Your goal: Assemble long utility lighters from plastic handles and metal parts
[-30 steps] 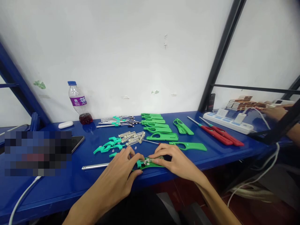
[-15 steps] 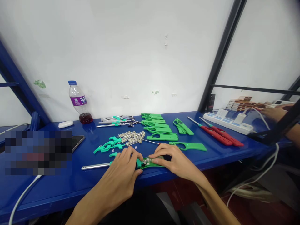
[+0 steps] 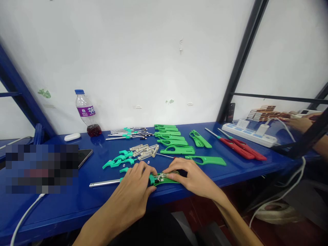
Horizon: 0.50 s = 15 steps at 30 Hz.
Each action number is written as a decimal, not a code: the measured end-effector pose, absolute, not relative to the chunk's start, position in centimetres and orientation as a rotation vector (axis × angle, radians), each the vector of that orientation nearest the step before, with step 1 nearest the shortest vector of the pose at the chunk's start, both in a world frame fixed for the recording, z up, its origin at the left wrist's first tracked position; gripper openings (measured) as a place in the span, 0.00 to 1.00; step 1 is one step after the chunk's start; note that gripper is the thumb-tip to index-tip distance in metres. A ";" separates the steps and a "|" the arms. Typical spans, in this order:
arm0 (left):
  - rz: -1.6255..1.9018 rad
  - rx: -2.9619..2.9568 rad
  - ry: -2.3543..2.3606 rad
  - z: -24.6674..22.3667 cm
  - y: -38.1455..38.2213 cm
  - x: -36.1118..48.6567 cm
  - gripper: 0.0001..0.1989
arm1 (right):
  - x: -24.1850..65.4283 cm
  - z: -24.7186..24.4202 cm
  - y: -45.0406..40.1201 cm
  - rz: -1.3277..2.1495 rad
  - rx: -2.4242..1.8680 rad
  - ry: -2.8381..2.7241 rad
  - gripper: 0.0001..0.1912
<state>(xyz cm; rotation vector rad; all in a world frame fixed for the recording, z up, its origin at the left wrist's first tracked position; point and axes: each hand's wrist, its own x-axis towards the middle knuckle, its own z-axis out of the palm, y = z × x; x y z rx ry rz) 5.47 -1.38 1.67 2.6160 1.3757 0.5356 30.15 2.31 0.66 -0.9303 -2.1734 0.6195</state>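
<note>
On the blue table's near edge lies a partly assembled long-nosed lighter, its metal tube (image 3: 105, 183) pointing left and its green handle shell (image 3: 166, 181) open. My left hand (image 3: 135, 188) is closed around the lighter's teal front part, thumb on the near side. Thumb and fingers of my right hand (image 3: 192, 176) pinch a small clear fuel tank with a metal valve (image 3: 162, 175) at the shell. Behind my left hand lie several teal triggers (image 3: 120, 160) and a heap of clear fuel tanks (image 3: 147, 151). A thin metal shaft (image 3: 165, 155) runs behind my right hand.
Farther back are several lighter tubes (image 3: 125, 132) and green handle shells (image 3: 176, 149). At right lie two red lighters (image 3: 237, 148) and a white power strip (image 3: 249, 134). A bottle (image 3: 87, 112), white case (image 3: 72, 137) and phone (image 3: 85, 155) stand left. Another person's hand (image 3: 297, 122) shows beyond the frame post.
Both hands keep their places and grips on the lighter and the fuel tank. The view has shifted very slightly; nothing on the table has visibly moved.
</note>
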 end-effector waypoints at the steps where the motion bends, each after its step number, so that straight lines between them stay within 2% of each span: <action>1: 0.540 2.617 1.367 1.7 -1.4 5.4 0.13 | 30.2 0.7 2.3 0.615 -0.931 -2.176 0.08; 4: 0.512 2.639 1.357 1.8 -1.5 5.4 0.15 | 30.2 0.7 2.4 0.628 -0.922 -2.181 0.07; 15: 0.448 2.626 1.371 1.8 -1.3 5.8 0.14 | 30.4 0.7 2.5 0.685 -0.888 -2.195 0.07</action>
